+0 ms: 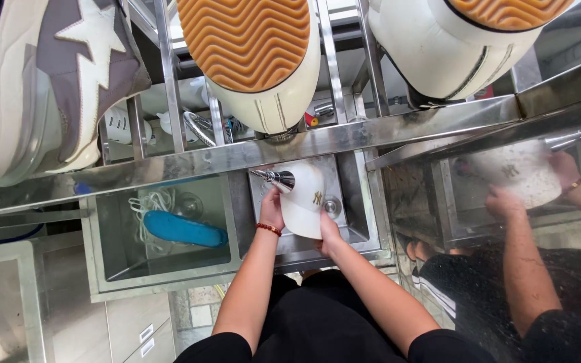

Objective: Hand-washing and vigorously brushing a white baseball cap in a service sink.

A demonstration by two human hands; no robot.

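A white cap (306,200) with a small dark emblem is held over the small steel sink basin (351,202), right under a chrome spray head (278,179). My left hand (272,207), with a red bead bracelet on the wrist, grips the cap's left side close to the spray head. My right hand (327,232) grips the cap's near edge from below. Both hands are closed on the cap, and the fingers behind it are hidden.
The larger left basin (102,255) holds a blue insole (183,228) and white laces (149,202). Sneakers (257,60) rest sole-up on a steel rack (237,154) overhead, one grey with a star (68,74). A shiny steel panel (506,222) at right mirrors my arms and the cap.
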